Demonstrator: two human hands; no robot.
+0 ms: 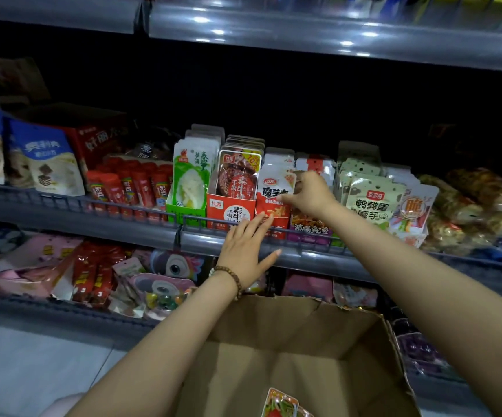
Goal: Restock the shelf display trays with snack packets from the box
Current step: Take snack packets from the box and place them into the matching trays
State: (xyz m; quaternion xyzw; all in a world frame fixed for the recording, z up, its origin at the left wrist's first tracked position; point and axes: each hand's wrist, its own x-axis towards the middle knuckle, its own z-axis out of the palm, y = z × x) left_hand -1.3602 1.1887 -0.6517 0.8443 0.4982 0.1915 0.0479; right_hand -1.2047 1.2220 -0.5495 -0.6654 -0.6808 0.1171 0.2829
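Because these pouches look thin, light and slick, bending easily, the front snack packet (274, 188) in the red display tray (281, 216) on the middle shelf (108, 231) is best taken by its stiffer sealed edge. The right hand (310, 191) pinches it there with curled fingers. The left hand (243, 248) rests flat, fingers straight, against the tray front. A spare packet (283, 404) lies in the box (319, 350).

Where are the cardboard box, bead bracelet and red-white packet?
cardboard box (304, 347), head view, bare inner wall.
bead bracelet (231, 275), head view, wrist beads.
red-white packet (272, 191), head view, front label.
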